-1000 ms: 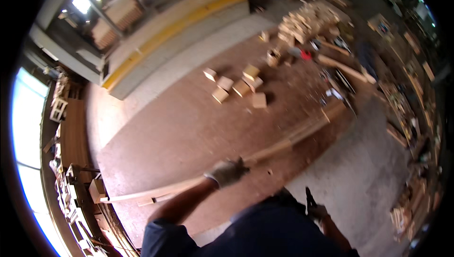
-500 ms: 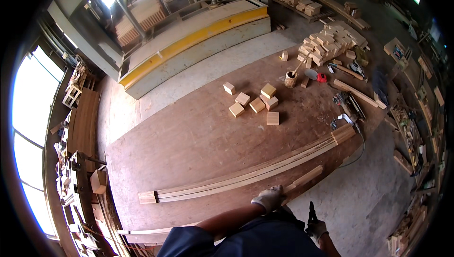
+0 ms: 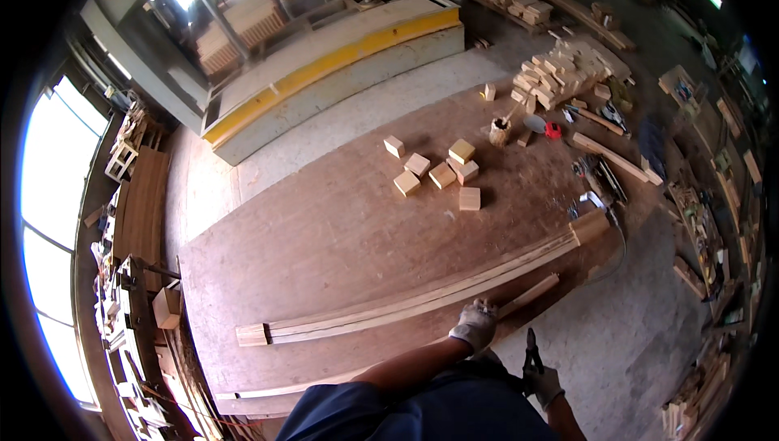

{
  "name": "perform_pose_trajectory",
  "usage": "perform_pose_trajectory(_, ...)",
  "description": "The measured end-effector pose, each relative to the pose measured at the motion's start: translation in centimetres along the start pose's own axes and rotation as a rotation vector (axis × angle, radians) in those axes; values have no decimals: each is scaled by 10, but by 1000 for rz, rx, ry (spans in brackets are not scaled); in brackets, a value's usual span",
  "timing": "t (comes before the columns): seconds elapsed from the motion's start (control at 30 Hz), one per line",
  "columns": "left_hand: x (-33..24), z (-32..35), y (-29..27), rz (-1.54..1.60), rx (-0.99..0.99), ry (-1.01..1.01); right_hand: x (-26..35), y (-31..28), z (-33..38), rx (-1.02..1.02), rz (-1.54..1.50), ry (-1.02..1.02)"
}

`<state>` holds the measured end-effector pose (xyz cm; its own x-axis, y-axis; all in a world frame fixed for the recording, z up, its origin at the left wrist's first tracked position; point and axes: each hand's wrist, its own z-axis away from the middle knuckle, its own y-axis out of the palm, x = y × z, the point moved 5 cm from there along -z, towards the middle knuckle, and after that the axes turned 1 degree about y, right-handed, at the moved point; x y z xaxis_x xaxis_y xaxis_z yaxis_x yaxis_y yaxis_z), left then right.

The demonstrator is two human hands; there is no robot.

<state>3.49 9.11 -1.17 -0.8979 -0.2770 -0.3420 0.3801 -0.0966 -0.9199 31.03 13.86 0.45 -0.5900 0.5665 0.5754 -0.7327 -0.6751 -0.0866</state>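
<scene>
My gloved left hand (image 3: pixel 475 325) is over the near edge of the brown work table (image 3: pixel 324 246). Its fingers are curled; what they hold, if anything, is hidden. Just beyond its fingertips lies the end of a wooden strip (image 3: pixel 529 294), which seems to run on under the hand to the near left. My gloved right hand (image 3: pixel 544 386) is off the near edge, wrapped round a slim black tool (image 3: pixel 532 349) pointing up, perhaps pliers. Farther in lies a long pair of wooden strips (image 3: pixel 422 296) with a block at each end.
Several loose wooden blocks (image 3: pixel 442 176) sit mid-table. A big stack of blocks (image 3: pixel 560 76) stands at the far right, near a pot with a brush (image 3: pixel 500 130), a red tape measure (image 3: pixel 553 130) and a corded power tool (image 3: pixel 600 179). Beyond the table is a yellow-edged machine bed (image 3: pixel 341 60).
My left hand has moved right and forward along the near strip, its fingers more curled. My right hand has moved slightly, still holding the black tool.
</scene>
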Motion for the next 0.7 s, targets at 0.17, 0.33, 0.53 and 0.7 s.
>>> perform_pose_trajectory(0.17, 37, 10, 14, 281, 7, -217, 2, 5, -20, 88, 79, 52)
perform_pose_trajectory(0.33, 32, 33, -11, 204, -18, 9, 31, 30, -6, 130, -37, 13)
perform_pose_trajectory(0.53, 34, 34, -4, 216, -57, 38, 36, 49, -22, 175, -4, -6)
perform_pose_trajectory(0.7, 32, 36, -12, 220, -80, 53, 41, 60, -27, 165, 61, -30)
